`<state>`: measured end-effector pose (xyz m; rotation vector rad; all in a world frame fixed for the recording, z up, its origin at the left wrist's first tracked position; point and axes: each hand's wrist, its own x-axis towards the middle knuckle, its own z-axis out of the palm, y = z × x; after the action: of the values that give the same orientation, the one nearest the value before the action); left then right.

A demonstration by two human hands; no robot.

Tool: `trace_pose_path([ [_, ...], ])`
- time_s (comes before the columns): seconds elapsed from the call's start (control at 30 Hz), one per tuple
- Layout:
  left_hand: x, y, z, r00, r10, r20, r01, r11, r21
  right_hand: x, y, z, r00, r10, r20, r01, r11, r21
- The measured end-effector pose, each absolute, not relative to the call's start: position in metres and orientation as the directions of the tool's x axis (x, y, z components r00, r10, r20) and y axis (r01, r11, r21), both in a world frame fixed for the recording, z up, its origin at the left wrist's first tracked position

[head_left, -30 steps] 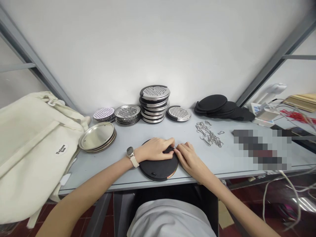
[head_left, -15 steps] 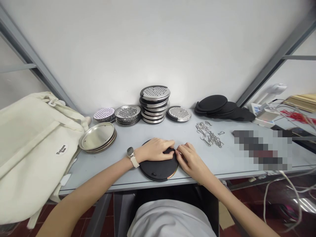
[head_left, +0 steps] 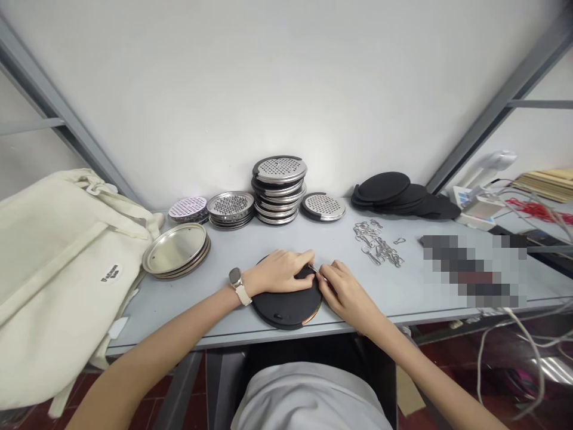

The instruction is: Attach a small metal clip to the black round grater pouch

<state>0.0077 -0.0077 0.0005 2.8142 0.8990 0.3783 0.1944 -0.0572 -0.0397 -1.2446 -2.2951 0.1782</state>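
Note:
A black round cover (head_left: 286, 307) lies at the table's front edge, with a thin coloured strip showing along its lower right rim. Across its upper part rests my left hand (head_left: 284, 272), thumb and forefinger curled onto the cover near its right edge, holding it down. My right hand (head_left: 342, 289), closed in a pinch, holds a slim metal piece (head_left: 314, 269), probably a small clip, its tip meeting the cover by my left fingertips. Part of that piece is hidden by the fingers. Several loose metal snap clips (head_left: 380, 245) lie beyond my right hand.
Behind stand a tall stack of round graters (head_left: 280, 194), a single grater (head_left: 324, 206), more graters (head_left: 230, 206) and plain metal discs (head_left: 176, 248). Black covers (head_left: 385, 188) are piled at back right. A cream bag (head_left: 67, 257) fills the left; a blurred-out item (head_left: 470, 269) lies right.
My right fingers have drawn slightly back from the left ones, and more of the metal piece shows between the hands. My left hand and the cover stay in place.

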Motion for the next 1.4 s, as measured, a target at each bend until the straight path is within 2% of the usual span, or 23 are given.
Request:
trace_pose_path([
  [0.23, 0.0064, -0.0068, -0.0006, 0.781, 0.591, 0.204, 0.533, -0.8, 0.276, 0.1955, -0.0598, -0.0387, -0.442, 0.82, 0.365, 0.74, 0.563, -0.368],
  [0.6, 0.0055, -0.0043, -0.0029, 0.782, 0.58, 0.228, 0.488, -0.797, 0.356, 0.1956, -0.0583, -0.041, -0.474, 0.787, 0.394, 0.726, 0.603, -0.331],
  [1.4, 0.0054, -0.0048, -0.002, 0.783, 0.592, 0.188, 0.501, -0.781, 0.374, 0.1953, -0.0611, -0.0395, -0.413, 0.804, 0.428, 0.729, 0.573, -0.374],
])
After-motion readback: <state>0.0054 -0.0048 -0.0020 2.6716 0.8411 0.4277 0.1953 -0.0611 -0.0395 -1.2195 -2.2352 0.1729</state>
